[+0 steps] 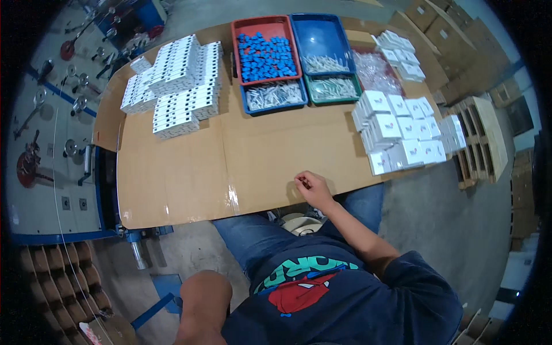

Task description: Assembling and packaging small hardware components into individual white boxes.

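The right hand point(313, 191) is curling its fingers toward the thumb (I cannot tell whether they are pinching anything) at the near edge of the cardboard tabletop point(276, 149), while the left hand is lying out of view. Beyond it, stacked white boxes point(386, 127) are standing to the right, and a blue tray point(276, 108) and a green tray point(334, 100) are holding slim whitish pieces. Farther out, a red tray point(261, 26) is holding blue plastic pieces point(265, 57), and stepped rows of white cartons point(178, 75) are occupying the left.
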A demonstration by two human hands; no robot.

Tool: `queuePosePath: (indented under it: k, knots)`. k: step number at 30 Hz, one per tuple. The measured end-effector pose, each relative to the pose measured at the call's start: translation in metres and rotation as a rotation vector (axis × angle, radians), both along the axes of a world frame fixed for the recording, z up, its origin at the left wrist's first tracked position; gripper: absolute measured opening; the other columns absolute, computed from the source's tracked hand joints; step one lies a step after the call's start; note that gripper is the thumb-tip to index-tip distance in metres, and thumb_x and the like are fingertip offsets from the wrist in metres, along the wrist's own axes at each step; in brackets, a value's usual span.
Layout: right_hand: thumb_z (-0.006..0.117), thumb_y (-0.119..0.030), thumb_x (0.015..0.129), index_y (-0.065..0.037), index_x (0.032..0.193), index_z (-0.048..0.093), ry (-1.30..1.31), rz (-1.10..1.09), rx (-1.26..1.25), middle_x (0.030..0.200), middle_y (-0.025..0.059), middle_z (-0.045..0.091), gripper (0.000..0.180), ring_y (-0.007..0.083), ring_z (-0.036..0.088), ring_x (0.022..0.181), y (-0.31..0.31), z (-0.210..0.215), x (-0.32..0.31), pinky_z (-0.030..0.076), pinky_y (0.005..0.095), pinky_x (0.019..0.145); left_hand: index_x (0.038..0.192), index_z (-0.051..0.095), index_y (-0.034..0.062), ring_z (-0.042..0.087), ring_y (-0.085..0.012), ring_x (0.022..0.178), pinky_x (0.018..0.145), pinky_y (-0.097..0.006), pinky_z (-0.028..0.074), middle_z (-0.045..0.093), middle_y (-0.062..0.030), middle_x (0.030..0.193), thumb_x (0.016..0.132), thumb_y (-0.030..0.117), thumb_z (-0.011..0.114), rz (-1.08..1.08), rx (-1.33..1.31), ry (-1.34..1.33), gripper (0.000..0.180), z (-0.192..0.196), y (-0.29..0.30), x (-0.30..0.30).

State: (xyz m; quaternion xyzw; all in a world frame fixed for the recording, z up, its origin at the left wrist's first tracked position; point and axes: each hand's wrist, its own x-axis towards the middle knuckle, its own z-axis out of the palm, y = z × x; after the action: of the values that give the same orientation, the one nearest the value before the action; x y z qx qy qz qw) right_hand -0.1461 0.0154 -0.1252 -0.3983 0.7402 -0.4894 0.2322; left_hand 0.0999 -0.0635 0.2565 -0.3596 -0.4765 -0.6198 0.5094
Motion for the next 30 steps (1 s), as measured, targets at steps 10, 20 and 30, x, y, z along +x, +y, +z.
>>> queuePosePath:
  k: [10, 20, 30]
  knots:
    - [0.068, -0.013, 0.095, -0.001, 0.098, 0.068, -0.001, 0.009, -0.048, 0.08, 0.0106, 0.071, 0.012, 0.0191, 0.068, 0.069, 0.048, -0.002, 0.001, 0.054, 0.0316, 0.066, 0.148, 0.056, 0.0209, 0.042, -0.0032, 0.051, 0.053, -0.025, 0.032, 0.062, 0.0099, 0.077, 0.103, 0.01, 0.048, 0.909, -0.135, -0.094, 0.047, -0.025, 0.071, 0.019]
    - [0.068, -0.015, 0.095, -0.001, 0.099, 0.069, -0.061, -0.105, -0.119, 0.081, 0.0091, 0.072, 0.014, 0.0164, 0.069, 0.071, 0.073, -0.014, -0.015, 0.054, 0.0306, 0.067, 0.127, 0.074, 0.0167, 0.046, -0.0059, 0.052, 0.047, -0.027, 0.033, 0.071, 0.0005, 0.117, 0.104, 0.014, 0.053, -0.206, -0.103, -0.074, 0.031, -0.029, 0.117, -0.032]
    - [0.068, -0.015, 0.095, -0.001, 0.099, 0.069, -0.182, -0.168, -0.218, 0.081, 0.0082, 0.072, 0.015, 0.0135, 0.068, 0.072, 0.078, -0.015, -0.022, 0.054, 0.0298, 0.067, 0.108, 0.075, 0.013, 0.045, -0.0015, 0.05, 0.051, -0.022, 0.038, 0.06, 0.0078, 0.075, 0.107, 0.021, 0.052, 0.13, -0.179, 0.076, 0.024, -0.006, 0.129, -0.023]
